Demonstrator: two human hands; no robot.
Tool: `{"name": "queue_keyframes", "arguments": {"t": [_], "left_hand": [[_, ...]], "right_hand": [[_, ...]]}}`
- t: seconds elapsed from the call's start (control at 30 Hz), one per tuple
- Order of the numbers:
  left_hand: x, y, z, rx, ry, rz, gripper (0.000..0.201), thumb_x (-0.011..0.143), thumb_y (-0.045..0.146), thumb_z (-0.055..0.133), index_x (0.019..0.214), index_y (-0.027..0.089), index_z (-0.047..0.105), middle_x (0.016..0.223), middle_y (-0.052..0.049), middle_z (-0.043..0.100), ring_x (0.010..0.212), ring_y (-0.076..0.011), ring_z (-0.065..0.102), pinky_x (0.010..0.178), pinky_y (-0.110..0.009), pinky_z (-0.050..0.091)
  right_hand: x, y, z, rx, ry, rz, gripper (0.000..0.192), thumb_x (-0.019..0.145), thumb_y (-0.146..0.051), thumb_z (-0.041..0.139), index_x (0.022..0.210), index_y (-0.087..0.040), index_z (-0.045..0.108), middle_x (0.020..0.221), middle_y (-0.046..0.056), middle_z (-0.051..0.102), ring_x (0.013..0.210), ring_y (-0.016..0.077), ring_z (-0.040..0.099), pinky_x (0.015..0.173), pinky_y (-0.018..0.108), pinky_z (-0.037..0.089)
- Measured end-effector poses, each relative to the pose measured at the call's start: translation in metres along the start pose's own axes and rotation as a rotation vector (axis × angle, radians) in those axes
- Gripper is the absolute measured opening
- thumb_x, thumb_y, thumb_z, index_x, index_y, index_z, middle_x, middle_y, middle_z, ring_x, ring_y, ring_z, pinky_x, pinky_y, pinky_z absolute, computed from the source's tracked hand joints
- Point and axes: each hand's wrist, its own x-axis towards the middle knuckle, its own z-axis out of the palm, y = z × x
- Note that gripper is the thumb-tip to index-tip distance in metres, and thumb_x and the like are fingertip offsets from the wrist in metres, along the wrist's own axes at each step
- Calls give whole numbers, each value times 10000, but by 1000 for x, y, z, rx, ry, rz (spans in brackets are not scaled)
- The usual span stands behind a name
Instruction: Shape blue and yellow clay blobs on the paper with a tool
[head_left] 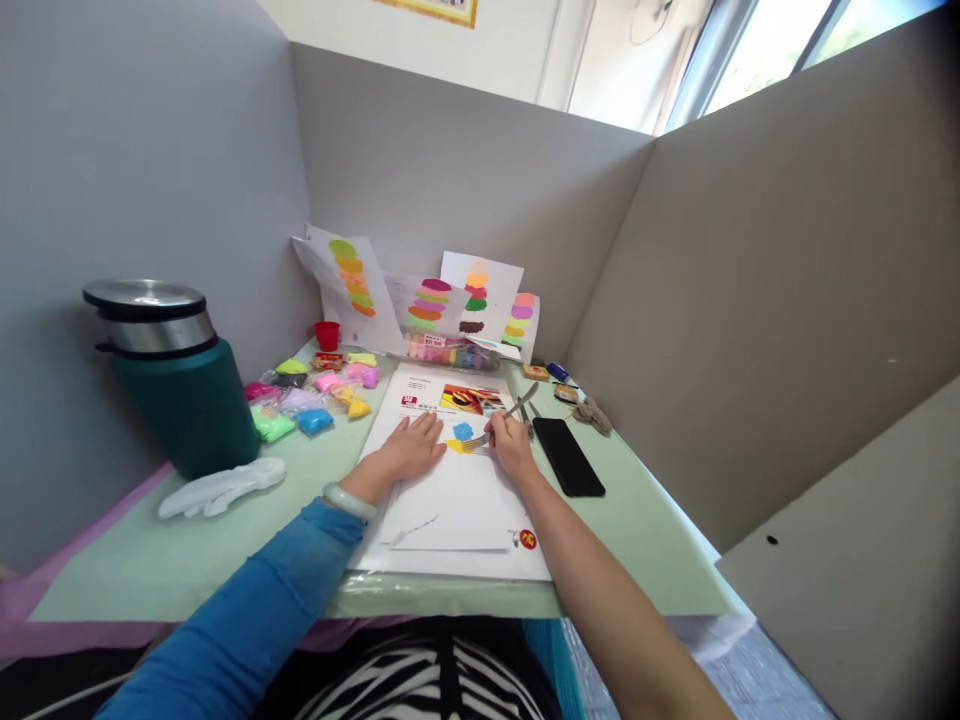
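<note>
My right hand (pixel 511 440) grips a metal fork (pixel 480 437), its tines low over a yellow patch (pixel 457 446) on a white sheet of paper (pixel 457 500). Whether the tines touch the patch I cannot tell. Just above the yellow lies a blue patch (pixel 463 431). My left hand (pixel 411 447) rests flat on the paper, fingers stretched beside the yellow patch, with a pale bangle (pixel 349 501) at the wrist. Under the paper is a larger white printed board (pixel 375 548) with a food picture (pixel 471 400).
At left stand a teal flask (pixel 187 410), a white glove (pixel 221 487), a red cup (pixel 327 335) and several bags of coloured clay (pixel 315 420). A black phone (pixel 568 457) lies right of the board. Painted sheets (pixel 360 295) and a row of coloured sticks (pixel 450 352) are at the back.
</note>
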Motion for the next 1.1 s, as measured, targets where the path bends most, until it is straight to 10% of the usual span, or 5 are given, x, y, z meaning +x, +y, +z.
{"name": "queue_keyframes", "arguments": {"t": [1.1], "left_hand": [[1, -2, 1, -10, 16, 23, 584, 905, 418, 216, 1396, 106, 271, 1478, -147, 188, 1369, -246, 128, 1078, -475, 123]], "right_hand": [[3, 4, 1, -43, 62, -16, 402, 861, -371, 320, 620, -181, 580, 478, -19, 528, 525, 125, 531, 583, 216, 369]]}}
